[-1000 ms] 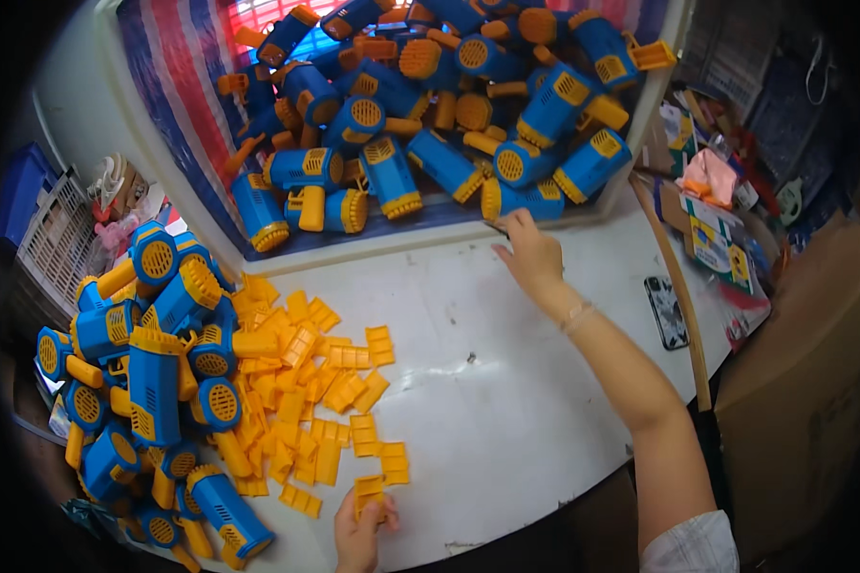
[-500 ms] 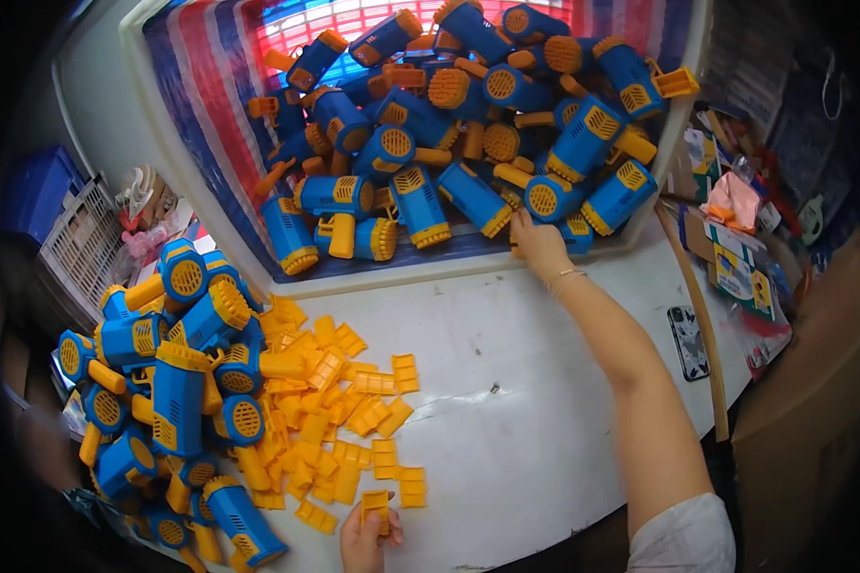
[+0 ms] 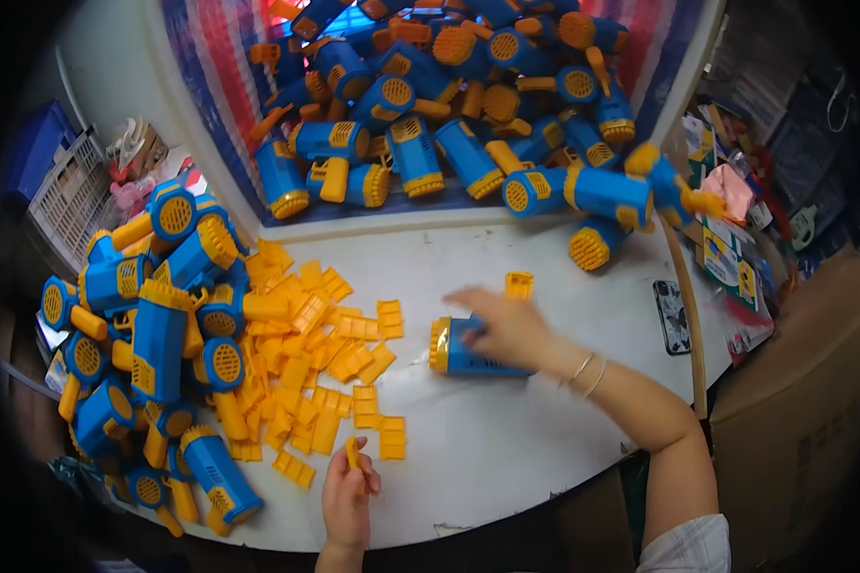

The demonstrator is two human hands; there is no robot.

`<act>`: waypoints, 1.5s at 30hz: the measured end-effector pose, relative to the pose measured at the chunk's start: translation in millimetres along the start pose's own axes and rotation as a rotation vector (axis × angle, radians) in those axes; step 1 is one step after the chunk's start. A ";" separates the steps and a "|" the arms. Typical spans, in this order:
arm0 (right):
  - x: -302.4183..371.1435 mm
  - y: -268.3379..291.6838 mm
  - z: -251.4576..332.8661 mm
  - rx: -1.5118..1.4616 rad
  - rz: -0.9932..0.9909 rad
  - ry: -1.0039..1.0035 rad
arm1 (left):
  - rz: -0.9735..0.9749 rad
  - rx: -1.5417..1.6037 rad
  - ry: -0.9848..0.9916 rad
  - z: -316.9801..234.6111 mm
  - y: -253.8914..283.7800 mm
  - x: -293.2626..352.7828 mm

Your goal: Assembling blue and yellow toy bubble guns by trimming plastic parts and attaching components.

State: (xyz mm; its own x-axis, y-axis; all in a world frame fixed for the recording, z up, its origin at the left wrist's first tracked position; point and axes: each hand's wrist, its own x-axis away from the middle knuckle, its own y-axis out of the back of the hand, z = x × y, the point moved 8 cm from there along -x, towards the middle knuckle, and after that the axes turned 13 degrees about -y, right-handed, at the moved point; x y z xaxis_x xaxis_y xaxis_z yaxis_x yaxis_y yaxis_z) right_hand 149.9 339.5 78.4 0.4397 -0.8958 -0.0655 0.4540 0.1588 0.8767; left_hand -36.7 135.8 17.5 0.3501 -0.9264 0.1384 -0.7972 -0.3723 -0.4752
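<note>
My left hand (image 3: pixel 346 498), at the near edge of the table, pinches a small yellow plastic cover (image 3: pixel 353 453), seen edge-on. My right hand (image 3: pixel 514 332) is a little smeared by motion, its fingers apart, over a blue toy bubble gun (image 3: pixel 468 348) lying on its side on the white table (image 3: pixel 430 430). That toy's yellow toothed front end points left, and its yellow handle (image 3: pixel 519 285) shows beyond my hand. Many loose yellow covers (image 3: pixel 306 363) are spread out left of centre. Beside them is a heap of blue and yellow toy bubble guns (image 3: pixel 158 339).
A large lined bin (image 3: pixel 354 225) full of similar toys stands at the far side. At its right corner one toy (image 3: pixel 674 188) is blurred, and another (image 3: pixel 597 244) lies outside the rim. A phone (image 3: pixel 672 317) lies by the right edge. Baskets (image 3: pixel 67 191) stand at left.
My right hand has come back from the bin to mid-table, where a toy bubble gun now lies. Several toys at the bin's right side have shifted or tumbled outward. My left hand has turned its cover edge-on.
</note>
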 end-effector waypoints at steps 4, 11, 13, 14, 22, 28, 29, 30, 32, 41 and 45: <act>-24.9 8.9 -95.5 0.459 0.171 0.031 | 0.023 -0.140 0.020 -1.5 2.7 11.2; 25.2 -8.9 -85.9 0.363 0.415 -0.132 | 0.061 -0.146 0.280 30.0 -14.4 29.9; 47.7 -24.6 -76.2 0.188 0.396 -0.174 | 0.141 -0.159 0.306 46.8 -27.1 25.8; 56.6 -31.1 -71.9 0.109 0.325 -0.183 | 0.132 -0.162 0.324 57.8 -29.8 22.2; 154.1 -105.3 9.6 -0.953 0.478 -0.536 | 0.023 0.038 0.386 83.4 -29.3 18.5; 197.2 -122.8 32.0 -1.242 0.465 -0.805 | 0.070 0.012 0.483 76.3 -10.2 37.8; 198.2 -120.9 37.5 -1.249 0.468 -0.810 | 0.067 0.005 0.488 75.6 -9.3 38.0; 193.1 -110.0 44.7 -1.177 0.393 -0.692 | 0.075 0.004 0.506 76.0 -9.4 39.2; 190.7 -101.6 49.1 -1.105 0.317 -0.579 | 0.086 0.001 0.527 76.1 -8.5 40.5; 193.8 -93.1 54.0 -0.745 0.276 -0.520 | 0.257 -0.228 0.501 84.6 -5.8 50.2; 200.4 -85.4 58.6 -0.904 0.403 -0.519 | 0.375 0.125 0.507 82.1 -29.3 61.7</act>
State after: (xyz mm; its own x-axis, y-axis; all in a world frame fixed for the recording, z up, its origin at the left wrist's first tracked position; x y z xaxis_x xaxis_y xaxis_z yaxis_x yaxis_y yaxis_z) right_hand 153.9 122.1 18.3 0.4009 -0.7418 0.5377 0.8407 0.5311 0.1059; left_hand 48.7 94.2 -31.3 -0.2418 -0.9153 0.3222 -0.7463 -0.0368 -0.6646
